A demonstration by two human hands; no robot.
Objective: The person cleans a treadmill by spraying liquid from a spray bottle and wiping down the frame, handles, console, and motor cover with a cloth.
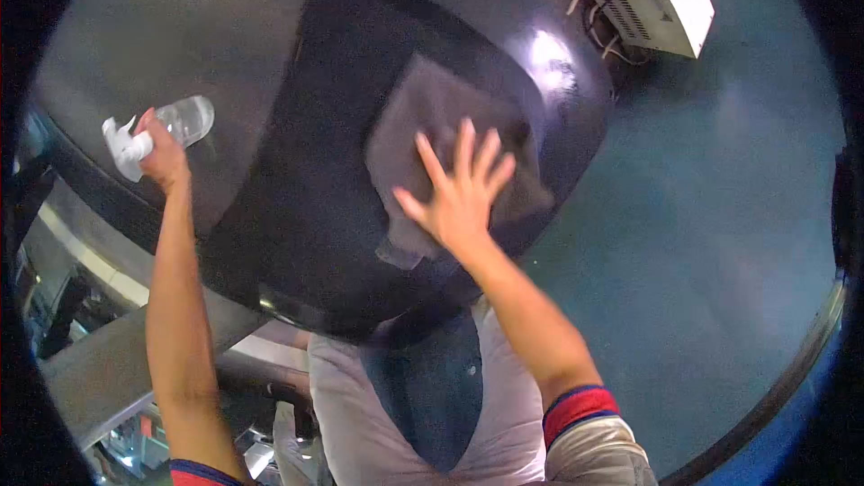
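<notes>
My left hand (164,155) grips a clear spray bottle (191,119) by the neck below its white trigger head. The bottle lies tilted over the grey matte part of a large dark curved panel (306,189). Spread fingers and palm of my right hand (463,198) press flat on a dark grey cloth (418,117). That cloth is laid out on the glossy black part of the panel, with one lower corner folded.
A white box-shaped device (661,4) with cables stands at the upper right. Blue-green floor (684,216) extends along the right side. At lower left is a grey metal beam (108,382), with reflective clutter around it.
</notes>
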